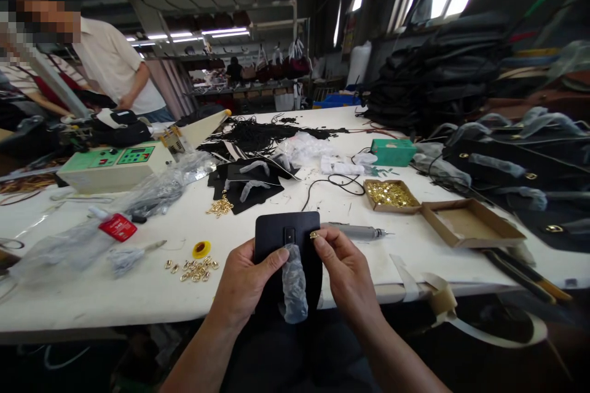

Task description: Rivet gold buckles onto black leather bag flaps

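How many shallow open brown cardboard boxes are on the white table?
2, both beyond the right hand, to its right: the smaller box holding gold pieces, and the larger box farther right. Others may be hidden.

Both hands bare: left hand [244,276], right hand [345,267]. Thumbnails look short. Forearms [389,341] bare too, smooth, widening toward lower frame edge. Dark fabric below, probably clothing [262,359]; details lost in shadow.
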Demonstrator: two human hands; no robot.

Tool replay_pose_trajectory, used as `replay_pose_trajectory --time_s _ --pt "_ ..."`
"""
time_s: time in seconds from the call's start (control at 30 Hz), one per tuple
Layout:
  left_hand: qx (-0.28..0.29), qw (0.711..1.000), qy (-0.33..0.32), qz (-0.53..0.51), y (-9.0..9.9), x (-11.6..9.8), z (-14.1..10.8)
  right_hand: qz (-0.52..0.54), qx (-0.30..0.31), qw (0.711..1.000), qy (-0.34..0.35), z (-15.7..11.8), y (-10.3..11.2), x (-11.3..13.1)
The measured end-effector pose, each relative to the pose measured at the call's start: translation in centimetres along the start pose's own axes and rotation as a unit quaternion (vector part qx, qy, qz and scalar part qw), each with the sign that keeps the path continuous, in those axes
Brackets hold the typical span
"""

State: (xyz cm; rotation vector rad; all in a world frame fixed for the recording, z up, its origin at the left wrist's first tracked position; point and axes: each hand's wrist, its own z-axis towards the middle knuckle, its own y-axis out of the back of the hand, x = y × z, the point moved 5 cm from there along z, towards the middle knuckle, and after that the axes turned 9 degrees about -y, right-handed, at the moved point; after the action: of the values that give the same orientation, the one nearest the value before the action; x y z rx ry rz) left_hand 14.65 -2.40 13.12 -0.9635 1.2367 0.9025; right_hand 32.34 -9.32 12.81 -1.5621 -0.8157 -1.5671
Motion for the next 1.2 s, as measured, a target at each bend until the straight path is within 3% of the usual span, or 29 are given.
replay_pose_trajectory --time_s 0.17,0.33,0.53,0.73,1.03,1.2 --pt "-0.035 0.999 -0.007 0.015 0.7 0.1 -0.4 -0.180 -0.071 0.961 0.197 -1.3 0.9 3.7" --pt "-0.071 0.996 -0.023 0.039 1.1 -0.3 -0.8 -0.229 -0.119 0.925 0.278 -2.0 1.1 5.6" --pt "-0.058 0.996 -0.032 0.056 0.7 -0.9 -1.5 -0.178 0.006 0.953 0.244 -2.1 -1.0 5.6" --pt "-0.028 0.979 -0.104 0.176 0.3 -2.5 -2.5 -0.167 0.021 0.952 0.255 -2.1 -1.6 5.6" --pt "0.030 0.921 -0.256 0.292 -1.3 -5.3 -3.1 -0.169 0.010 0.955 0.243 -2.3 -0.9 5.6" --pt "0.034 0.908 -0.257 0.329 -1.4 -4.8 -3.6 -0.169 0.008 0.957 0.236 -2.5 -0.7 5.9"
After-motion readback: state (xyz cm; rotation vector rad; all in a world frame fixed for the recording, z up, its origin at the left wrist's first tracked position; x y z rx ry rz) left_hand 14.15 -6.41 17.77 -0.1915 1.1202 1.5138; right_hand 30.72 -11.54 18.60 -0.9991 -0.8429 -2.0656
